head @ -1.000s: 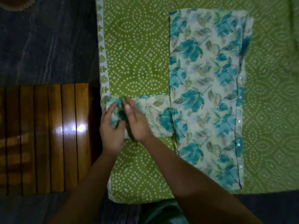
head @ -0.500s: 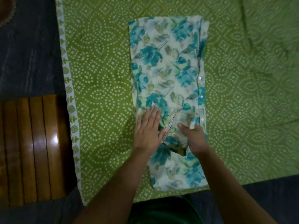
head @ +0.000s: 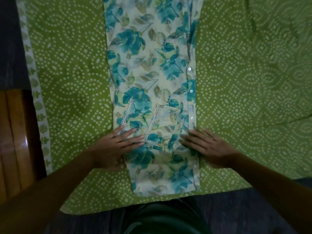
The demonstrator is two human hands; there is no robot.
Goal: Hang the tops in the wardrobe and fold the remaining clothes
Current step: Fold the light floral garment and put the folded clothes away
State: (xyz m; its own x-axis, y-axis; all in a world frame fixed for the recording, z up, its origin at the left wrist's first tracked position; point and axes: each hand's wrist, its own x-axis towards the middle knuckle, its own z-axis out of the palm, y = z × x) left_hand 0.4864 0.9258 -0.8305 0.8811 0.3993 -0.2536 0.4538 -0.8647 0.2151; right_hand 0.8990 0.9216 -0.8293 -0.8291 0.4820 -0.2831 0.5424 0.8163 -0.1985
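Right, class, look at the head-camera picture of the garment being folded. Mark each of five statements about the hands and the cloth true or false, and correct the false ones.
1. Both hands lie flat on the floral garment. True: the left hand and right hand rest with fingers straight.
2. The garment lies on a plain red sheet. False: it lies on a green bedsheet with white dotted patterns.
3. The buttons run along the garment's right edge. True.
4. The sleeve sticks out sideways to the left. False: the sleeve, trimmed with white lace, is folded over the garment.
5. The right hand holds a hanger. False: it holds nothing.
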